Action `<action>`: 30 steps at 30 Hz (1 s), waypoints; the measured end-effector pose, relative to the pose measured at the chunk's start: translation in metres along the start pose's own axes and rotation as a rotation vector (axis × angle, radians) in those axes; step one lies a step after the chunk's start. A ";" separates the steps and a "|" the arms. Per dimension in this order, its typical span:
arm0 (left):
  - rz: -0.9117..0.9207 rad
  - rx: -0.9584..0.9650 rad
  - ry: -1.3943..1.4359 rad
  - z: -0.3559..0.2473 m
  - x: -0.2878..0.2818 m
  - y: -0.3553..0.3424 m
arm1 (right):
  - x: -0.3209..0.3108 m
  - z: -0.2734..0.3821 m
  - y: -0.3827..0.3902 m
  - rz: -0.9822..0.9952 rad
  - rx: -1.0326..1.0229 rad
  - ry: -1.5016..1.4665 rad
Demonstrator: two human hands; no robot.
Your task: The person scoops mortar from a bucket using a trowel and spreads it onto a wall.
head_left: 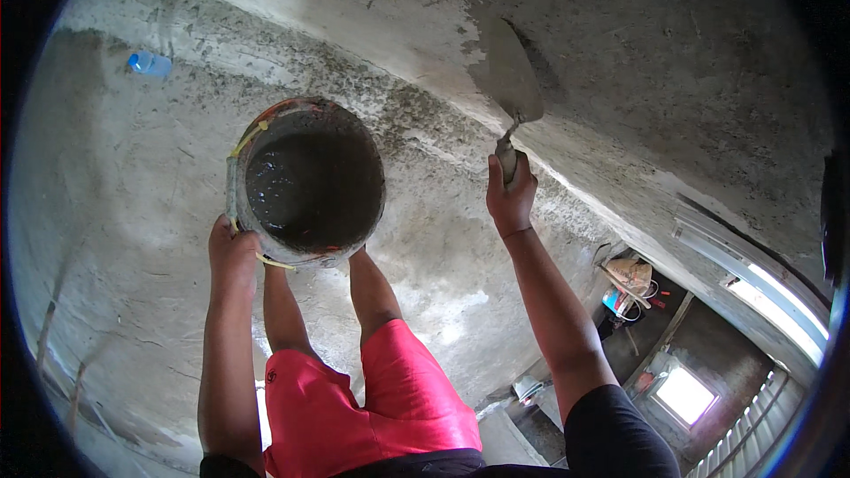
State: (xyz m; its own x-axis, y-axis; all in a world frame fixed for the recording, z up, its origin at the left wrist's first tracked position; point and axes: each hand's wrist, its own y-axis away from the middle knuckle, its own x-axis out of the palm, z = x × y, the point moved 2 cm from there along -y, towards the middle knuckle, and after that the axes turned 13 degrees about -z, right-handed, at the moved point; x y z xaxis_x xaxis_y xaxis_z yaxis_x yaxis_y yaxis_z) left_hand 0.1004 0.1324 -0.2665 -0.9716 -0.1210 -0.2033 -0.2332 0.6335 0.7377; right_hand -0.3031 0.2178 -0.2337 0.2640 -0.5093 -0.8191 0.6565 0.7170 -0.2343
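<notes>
My left hand [234, 252] is closed round the handle at the near left side of a round bucket [376, 208]. Wet grey mortar [310, 181] lies inside the bucket, shiny at its left. Further right, my right hand [512, 199] grips a trowel [518, 80] by its short handle, with the blade pointing away from me. The blade lies against or just in front of the wall [664, 62], where dark, damp-looking plaster meets a paler patch; whether it touches I cannot tell.
A clear plastic bottle with a blue cap [150, 64] lies on the rough concrete floor [124, 177] at the far left. At the lower right are a bright window [684, 396], a ribbed metal sheet [748, 429] and a cluster of hung or stacked items [630, 288].
</notes>
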 end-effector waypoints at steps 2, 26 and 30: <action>-0.009 0.013 -0.011 -0.004 0.000 0.001 | -0.002 0.003 -0.005 0.010 -0.058 0.027; -0.073 0.070 -0.023 -0.013 -0.015 0.008 | -0.011 0.060 0.101 0.909 -0.003 -0.039; -0.064 0.112 -0.104 -0.016 -0.026 0.002 | 0.016 0.084 0.128 1.029 -0.139 0.136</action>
State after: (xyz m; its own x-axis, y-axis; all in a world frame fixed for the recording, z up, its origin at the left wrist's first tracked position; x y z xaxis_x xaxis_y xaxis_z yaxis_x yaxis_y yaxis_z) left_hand 0.1245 0.1245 -0.2493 -0.9441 -0.0880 -0.3176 -0.2834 0.7088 0.6460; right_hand -0.1551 0.2616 -0.2326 0.5615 0.4296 -0.7072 0.0708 0.8266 0.5583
